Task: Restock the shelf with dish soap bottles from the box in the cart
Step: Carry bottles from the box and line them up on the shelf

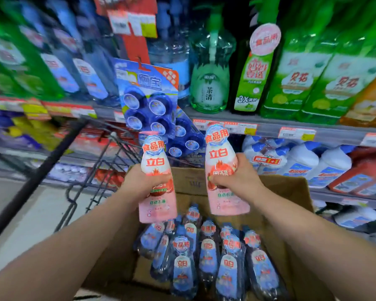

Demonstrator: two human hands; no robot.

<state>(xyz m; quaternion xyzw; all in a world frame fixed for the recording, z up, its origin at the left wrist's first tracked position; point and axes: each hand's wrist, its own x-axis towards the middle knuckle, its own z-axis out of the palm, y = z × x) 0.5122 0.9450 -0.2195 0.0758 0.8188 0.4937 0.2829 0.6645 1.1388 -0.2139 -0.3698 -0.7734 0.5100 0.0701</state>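
As two bare forearms stretch out over a black wire shopping cart (100,166), a person in a supermarket aisle holds up a pair of pink plastic dish soap bottles with red-and-white labels, both upright and apart from each other. The left hand (139,181) has its fingers curled round the waist of the left pink bottle (155,161), whose cap rises above the knuckles and whose base hangs below the palm. The right hand (237,177) grips the right pink bottle (223,155) the same way, fingers wrapped across the middle of the label. Below both sets of fingers, an open brown cardboard box (291,192) sits in the cart, with dark blue-labelled dish soap bottles (206,257) packed side by side in it. Beyond the fingertips runs a grey metal shelf (269,127) edged with price tags. Green pump and squeeze bottles (208,83) stand on it above the hands, and white blue-capped bottles (302,161) fill the level to the right of the right hand. A blue card pack of round toilet blocks (146,101) hangs just above the left pink bottle.
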